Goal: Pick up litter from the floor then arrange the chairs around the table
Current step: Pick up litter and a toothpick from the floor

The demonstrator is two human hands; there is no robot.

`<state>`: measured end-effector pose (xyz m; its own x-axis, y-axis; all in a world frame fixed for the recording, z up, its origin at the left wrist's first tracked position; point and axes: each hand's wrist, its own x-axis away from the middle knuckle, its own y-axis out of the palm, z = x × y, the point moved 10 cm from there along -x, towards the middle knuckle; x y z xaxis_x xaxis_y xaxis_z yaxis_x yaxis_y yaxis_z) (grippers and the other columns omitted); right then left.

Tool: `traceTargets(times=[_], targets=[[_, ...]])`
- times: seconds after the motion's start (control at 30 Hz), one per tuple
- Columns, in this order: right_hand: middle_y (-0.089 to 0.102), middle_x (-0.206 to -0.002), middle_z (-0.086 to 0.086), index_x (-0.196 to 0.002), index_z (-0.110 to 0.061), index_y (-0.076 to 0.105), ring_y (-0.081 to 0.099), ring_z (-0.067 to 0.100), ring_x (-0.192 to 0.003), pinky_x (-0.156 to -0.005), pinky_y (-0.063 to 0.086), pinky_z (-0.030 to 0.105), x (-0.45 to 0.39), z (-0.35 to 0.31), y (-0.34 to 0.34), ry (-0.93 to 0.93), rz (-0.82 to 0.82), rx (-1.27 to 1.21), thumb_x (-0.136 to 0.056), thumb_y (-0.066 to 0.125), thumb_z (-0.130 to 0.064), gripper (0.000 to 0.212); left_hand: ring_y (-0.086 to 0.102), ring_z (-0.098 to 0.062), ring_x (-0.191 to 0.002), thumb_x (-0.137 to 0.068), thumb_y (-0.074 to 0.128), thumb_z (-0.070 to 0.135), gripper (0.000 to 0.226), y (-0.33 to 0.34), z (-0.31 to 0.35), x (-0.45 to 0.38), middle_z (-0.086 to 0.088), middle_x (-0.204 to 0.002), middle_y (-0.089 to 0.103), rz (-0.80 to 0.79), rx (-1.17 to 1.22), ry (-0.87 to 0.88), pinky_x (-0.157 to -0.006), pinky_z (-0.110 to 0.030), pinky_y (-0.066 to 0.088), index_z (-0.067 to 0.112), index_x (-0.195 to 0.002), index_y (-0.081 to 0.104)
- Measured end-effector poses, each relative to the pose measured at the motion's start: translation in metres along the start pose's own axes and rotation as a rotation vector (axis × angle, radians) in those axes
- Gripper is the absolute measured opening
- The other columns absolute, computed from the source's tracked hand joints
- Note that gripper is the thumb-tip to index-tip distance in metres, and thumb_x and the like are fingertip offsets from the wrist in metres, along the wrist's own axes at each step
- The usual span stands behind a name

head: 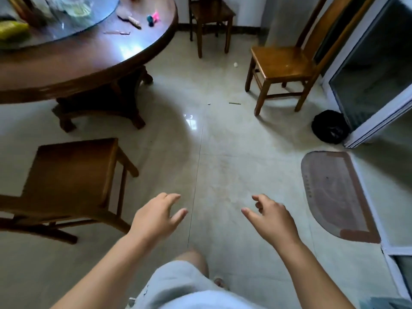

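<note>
Litter lies on the pale tiled floor ahead: a small white crumpled scrap point(235, 64), a thin green stick point(234, 103) and a tiny white bit point(209, 103). The round dark wooden table point(93, 63) fills the upper left. One wooden chair point(69, 175) stands at the near left, another chair point(287, 63) at the right, a third chair point(210, 12) by the far wall. My left hand point(156, 216) and my right hand point(270, 216) hover over the floor in front of me, fingers loosely spread, holding nothing.
A black bag point(330, 127) sits on the floor by a white-framed glass door point(374, 81) at the right. A brown doormat point(336, 195) lies near it. The table carries a glass turntable point(73, 25), small toys and scraps. My leg point(187, 275) shows at the bottom.
</note>
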<state>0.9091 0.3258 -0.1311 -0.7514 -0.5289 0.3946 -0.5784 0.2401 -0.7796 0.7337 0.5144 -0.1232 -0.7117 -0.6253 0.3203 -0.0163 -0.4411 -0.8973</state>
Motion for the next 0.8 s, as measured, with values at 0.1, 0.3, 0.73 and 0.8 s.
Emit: traceTargets(times=[0.1, 0.3, 0.73, 0.8], targets=[[0.065, -0.113, 0.004, -0.126, -0.023, 0.050, 0.060, 0.024, -0.105, -0.085, 0.049, 0.035, -0.068, -0.028, -0.011, -0.047, -0.041, 0.049, -0.082, 0.058, -0.046, 0.050, 0.052, -0.013, -0.113, -0.089, 0.046, 0.052, 0.048, -0.006, -0.017, -0.056, 0.008, -0.123, 0.054, -0.014, 0.070, -0.099, -0.083, -0.029, 0.043, 0.032, -0.132, 0.045], [0.066, -0.108, 0.003, -0.128, -0.023, 0.048, 0.060, 0.022, -0.101, -0.082, 0.048, 0.033, -0.234, -0.088, -0.057, -0.083, -0.019, 0.091, -0.083, 0.058, -0.046, 0.051, 0.054, -0.012, -0.112, -0.088, 0.048, 0.052, 0.051, -0.052, -0.037, -0.221, 0.009, -0.129, 0.052, 0.039, 0.136, -0.177, -0.085, -0.030, 0.047, 0.030, -0.133, 0.045], [0.063, -0.119, 0.004, -0.128, -0.024, 0.048, 0.058, 0.023, -0.109, -0.089, 0.049, 0.036, -0.547, -0.183, -0.180, -0.020, 0.032, 0.002, -0.081, 0.061, -0.045, 0.054, 0.045, -0.014, -0.123, -0.090, 0.045, 0.049, 0.049, -0.186, 0.110, -0.583, 0.007, -0.134, 0.047, 0.024, 0.085, 0.135, -0.093, -0.028, 0.041, 0.028, -0.135, 0.041], [0.063, -0.119, 0.003, -0.128, -0.025, 0.047, 0.058, 0.022, -0.109, -0.088, 0.049, 0.036, -0.602, -0.187, -0.189, -0.013, 0.028, 0.001, -0.080, 0.061, -0.046, 0.054, 0.044, -0.013, -0.124, -0.091, 0.045, 0.050, 0.050, -0.184, 0.115, -0.634, 0.007, -0.134, 0.046, 0.004, 0.086, 0.119, -0.094, -0.028, 0.041, 0.028, -0.135, 0.041]])
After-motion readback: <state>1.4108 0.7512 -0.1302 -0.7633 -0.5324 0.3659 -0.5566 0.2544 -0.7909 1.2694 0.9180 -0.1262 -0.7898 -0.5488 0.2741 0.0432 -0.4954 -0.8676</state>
